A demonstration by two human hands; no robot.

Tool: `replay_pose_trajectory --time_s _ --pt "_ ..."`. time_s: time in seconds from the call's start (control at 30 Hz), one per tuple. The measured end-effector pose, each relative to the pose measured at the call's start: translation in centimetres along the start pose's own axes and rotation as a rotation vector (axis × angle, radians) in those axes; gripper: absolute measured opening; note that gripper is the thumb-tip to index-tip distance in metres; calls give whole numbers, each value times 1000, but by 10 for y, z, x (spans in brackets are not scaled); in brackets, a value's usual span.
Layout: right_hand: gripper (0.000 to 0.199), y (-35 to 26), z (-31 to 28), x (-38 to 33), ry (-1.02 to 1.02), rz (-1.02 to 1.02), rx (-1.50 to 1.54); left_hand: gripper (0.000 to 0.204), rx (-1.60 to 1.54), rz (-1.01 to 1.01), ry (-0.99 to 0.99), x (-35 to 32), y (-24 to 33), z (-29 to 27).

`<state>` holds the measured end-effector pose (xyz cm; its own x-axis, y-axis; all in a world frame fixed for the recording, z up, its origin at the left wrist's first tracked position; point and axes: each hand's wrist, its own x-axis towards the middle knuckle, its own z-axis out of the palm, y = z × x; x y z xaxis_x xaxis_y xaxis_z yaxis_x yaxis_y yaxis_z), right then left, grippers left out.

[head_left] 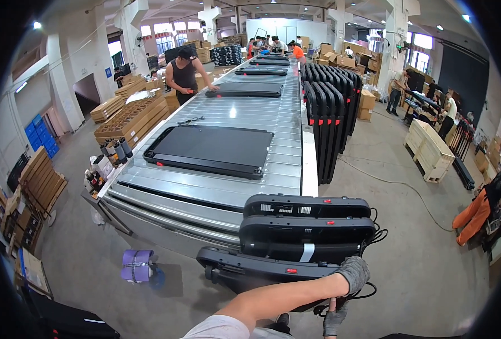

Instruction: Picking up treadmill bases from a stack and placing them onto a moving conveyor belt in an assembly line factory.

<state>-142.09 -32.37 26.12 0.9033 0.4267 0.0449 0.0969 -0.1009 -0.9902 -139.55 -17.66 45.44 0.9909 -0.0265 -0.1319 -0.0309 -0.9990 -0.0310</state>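
My left arm reaches across to the right, and my gray-gloved left hand (354, 274) bends its fingers over the right end of the nearest black treadmill (250, 265). That treadmill stands on its long edge, with a red switch on its upper side. Just below, my gloved right hand (334, 320), its bare thumb showing, closes by a black cable (320, 310) at the same end. Its grip is partly hidden. Behind stand two more upright treadmills (307, 230), a white strip between them and cables hanging from their right ends.
A long metal roller table (233, 195) carries flat treadmills (211, 150). Folded treadmills (324, 130) stand in a row along its right side. A co-worker (188, 76) touches a treadmill across the table. A purple-wrapped stool (137, 265) and a floor cable (394, 182) lie nearby.
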Motion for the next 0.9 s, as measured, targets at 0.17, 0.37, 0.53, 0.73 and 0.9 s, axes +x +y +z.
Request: replay_pose_trajectory --time_s 0.17,0.37,0.53,0.73,0.9 --pt "48 -24 46 -62 29 -165 -96 21 -93 21 230 -116 -33 -15" --pt "21 -63 112 -125 -63 -449 -406 21 -133 -53 299 -260 -84 -27" --pt "52 -102 180 -195 -174 -475 -228 26 -142 -201 335 -355 -138 -8" --pt "58 -91 226 -259 -377 -506 -235 24 -12 -279 364 -442 -176 22" --pt "14 -68 237 -248 -615 -498 -198 35 -10 -387 401 -506 -208 57"
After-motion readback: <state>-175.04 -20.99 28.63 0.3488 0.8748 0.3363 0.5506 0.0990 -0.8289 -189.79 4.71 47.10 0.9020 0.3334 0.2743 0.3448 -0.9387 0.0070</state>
